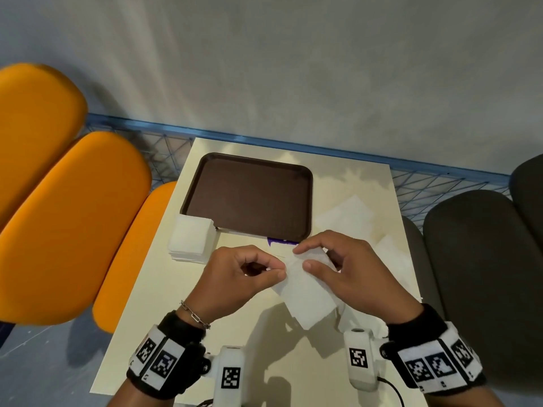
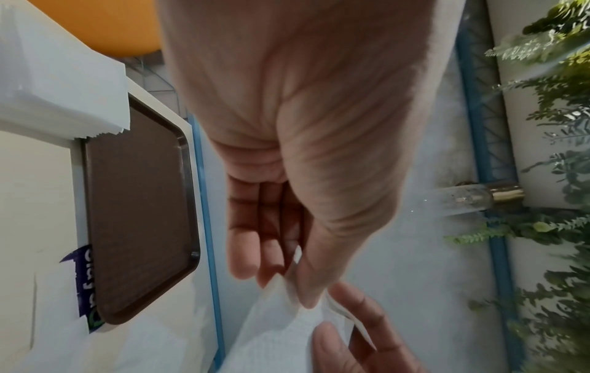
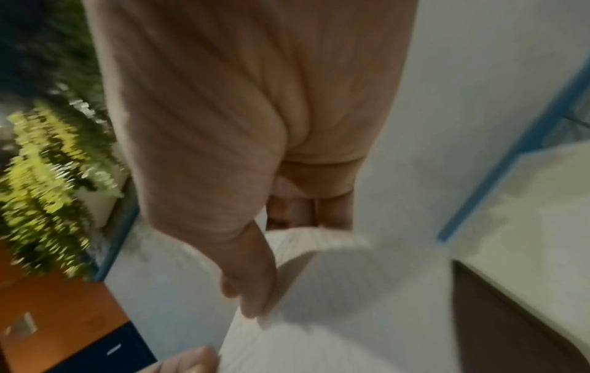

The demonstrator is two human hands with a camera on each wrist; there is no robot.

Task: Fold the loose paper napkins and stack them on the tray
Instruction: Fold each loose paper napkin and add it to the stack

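Note:
Both hands hold one white paper napkin (image 1: 307, 292) in the air above the cream table (image 1: 188, 333), near its middle. My left hand (image 1: 244, 274) pinches the napkin's upper left corner between thumb and fingertips; the left wrist view shows that pinch on the napkin (image 2: 280, 325). My right hand (image 1: 343, 271) grips the top right part, thumb on the near face and fingers behind it, as the right wrist view shows on the napkin (image 3: 351, 302). The brown tray (image 1: 249, 198) lies beyond the hands with nothing on it.
A stack of white napkins (image 1: 192, 239) sits left of the tray's near corner. Loose napkins (image 1: 349, 214) lie on the table to the tray's right. Orange chairs (image 1: 73, 224) stand left, dark chairs (image 1: 476, 259) right, a blue wire fence (image 1: 293, 145) behind.

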